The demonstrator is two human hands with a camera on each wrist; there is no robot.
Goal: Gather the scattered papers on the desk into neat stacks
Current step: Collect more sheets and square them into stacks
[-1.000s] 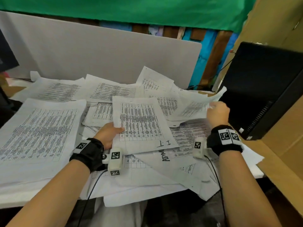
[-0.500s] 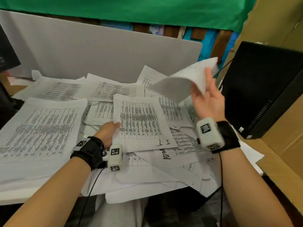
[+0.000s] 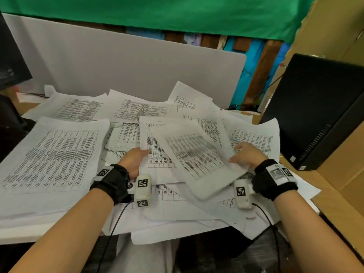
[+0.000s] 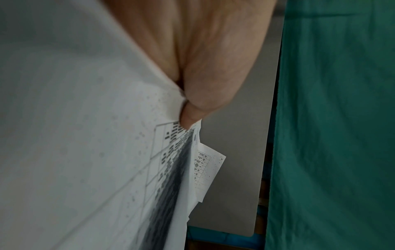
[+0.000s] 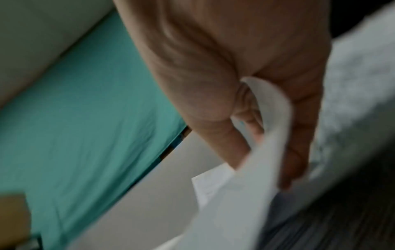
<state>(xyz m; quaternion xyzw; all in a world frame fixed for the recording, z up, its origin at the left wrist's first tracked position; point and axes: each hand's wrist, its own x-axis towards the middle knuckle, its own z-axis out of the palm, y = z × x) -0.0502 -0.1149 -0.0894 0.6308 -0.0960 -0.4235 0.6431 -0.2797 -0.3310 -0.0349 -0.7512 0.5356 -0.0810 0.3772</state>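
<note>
Blurred sheet (image 3: 199,156) pinched by right hand (image 3: 247,155), left hand (image 3: 134,159) gripping printed page (image 3: 155,154) beneath

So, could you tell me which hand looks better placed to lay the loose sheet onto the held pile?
The right hand. It already holds the loose sheet by its right edge, tilted just above the pile. The left hand is busy gripping the pile's left edge, so it should probably just steady it.

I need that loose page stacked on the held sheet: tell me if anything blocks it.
Nothing visible does. The right hand pinches the loose page directly over the sheet gripped by the left hand.
</note>
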